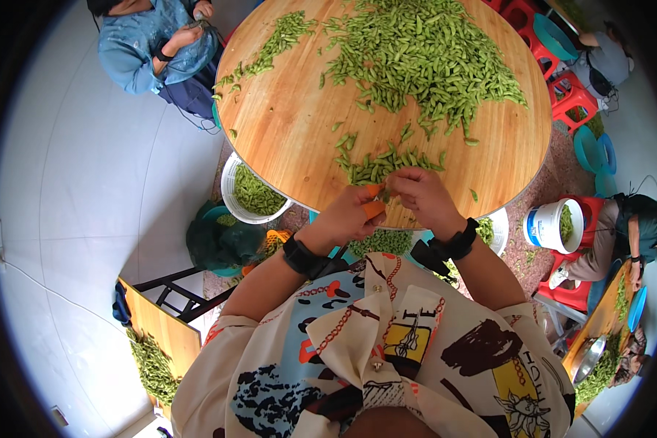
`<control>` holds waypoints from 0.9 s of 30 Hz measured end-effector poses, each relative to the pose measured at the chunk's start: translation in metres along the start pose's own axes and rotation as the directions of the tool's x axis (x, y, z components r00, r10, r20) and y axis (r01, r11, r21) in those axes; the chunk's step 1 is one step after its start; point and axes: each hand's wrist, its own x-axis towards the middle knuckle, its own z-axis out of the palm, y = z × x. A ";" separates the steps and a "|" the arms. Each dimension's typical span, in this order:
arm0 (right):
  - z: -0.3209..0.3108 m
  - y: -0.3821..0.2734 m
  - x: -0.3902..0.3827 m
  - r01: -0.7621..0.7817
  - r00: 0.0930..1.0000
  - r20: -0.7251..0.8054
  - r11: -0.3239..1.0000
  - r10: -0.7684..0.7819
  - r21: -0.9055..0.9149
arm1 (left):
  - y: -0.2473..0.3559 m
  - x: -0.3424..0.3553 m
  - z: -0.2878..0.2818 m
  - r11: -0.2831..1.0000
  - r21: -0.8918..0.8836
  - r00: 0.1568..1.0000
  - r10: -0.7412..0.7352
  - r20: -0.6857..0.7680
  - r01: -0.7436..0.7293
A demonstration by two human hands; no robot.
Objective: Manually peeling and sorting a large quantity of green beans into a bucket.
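Note:
My left hand (350,212), with orange finger covers on thumb and forefinger, and my right hand (423,196) meet at the near edge of a round wooden table (292,124). Both pinch one green bean pod (384,191) between their fingertips. A small heap of pods (379,164) lies just beyond my hands. A large spread of green pods (423,51) covers the far half of the table. Black bands sit on both wrists.
A white basket of pods (250,193) stands on the floor at the left under the table rim. A white bucket (551,225) stands right. A person in blue (153,44) sits far left; others sit right, by red stools (573,98).

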 end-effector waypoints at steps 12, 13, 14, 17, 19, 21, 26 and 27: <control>-0.005 0.008 0.006 -0.154 0.956 0.289 0.934 0.058 0.323 | 0.002 -0.016 -0.003 0.965 -0.262 0.987 0.024 0.161 0.020; -0.004 0.007 0.007 -0.118 0.972 0.226 0.961 0.060 0.252 | 0.002 -0.013 -0.005 0.988 -0.155 0.995 0.015 0.102 0.001; -0.003 0.008 0.007 -0.039 0.984 0.175 0.993 0.020 0.109 | 0.001 -0.010 -0.006 0.999 -0.048 0.999 0.011 0.045 -0.009; -0.001 0.009 0.006 0.137 0.989 0.097 0.957 -0.116 -0.254 | -0.005 -0.005 -0.004 0.942 0.314 0.990 0.136 -0.032 -0.119; -0.003 0.011 0.005 0.209 0.977 0.114 0.902 -0.179 -0.378 | -0.011 -0.002 -0.003 0.909 0.387 0.980 0.190 -0.056 -0.154; -0.004 0.012 0.003 0.248 0.968 0.143 0.859 -0.205 -0.448 | -0.012 -0.001 -0.002 0.889 0.427 0.975 0.213 -0.062 -0.167; -0.011 0.007 0.000 0.221 0.970 0.175 0.908 -0.167 -0.355 | -0.004 -0.005 -0.005 0.969 0.240 0.998 0.066 -0.024 -0.058; -0.011 0.003 -0.003 0.195 0.975 0.170 0.927 -0.146 -0.320 | -0.004 -0.006 -0.007 0.982 0.187 0.999 0.040 -0.010 -0.037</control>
